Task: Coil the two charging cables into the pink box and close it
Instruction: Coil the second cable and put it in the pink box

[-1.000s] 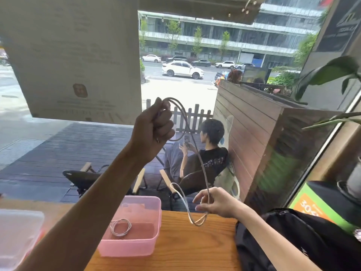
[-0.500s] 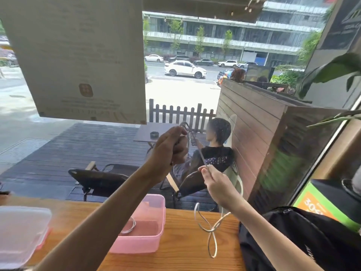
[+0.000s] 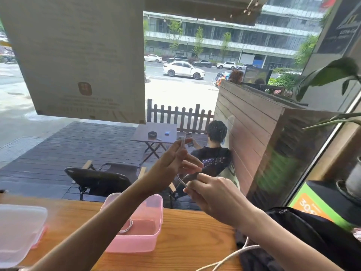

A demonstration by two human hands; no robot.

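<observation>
The open pink box point(image 3: 154, 216) sits on the wooden counter point(image 3: 187, 237). Inside it lies one coiled white cable point(image 3: 128, 227), partly hidden by my left forearm. My left hand point(image 3: 173, 161) is raised above the box and pinches one end of the second white cable point(image 3: 182, 142) between its fingertips. My right hand point(image 3: 213, 194) grips the same cable a little lower and to the right. A short stretch of cable runs between the hands, and its loose length point(image 3: 230, 255) trails down over the counter under my right forearm.
The translucent lid point(image 3: 19, 229) lies on the counter at the far left. A black bag point(image 3: 304, 235) rests at the right end of the counter. A window stands directly behind the counter, with a person seated outside. A plant and a pot stand at the right.
My left hand has come down from high above the box. My right hand has slid along the cable toward it, so the hands are now close together. The hanging loop has dropped under my right arm.
</observation>
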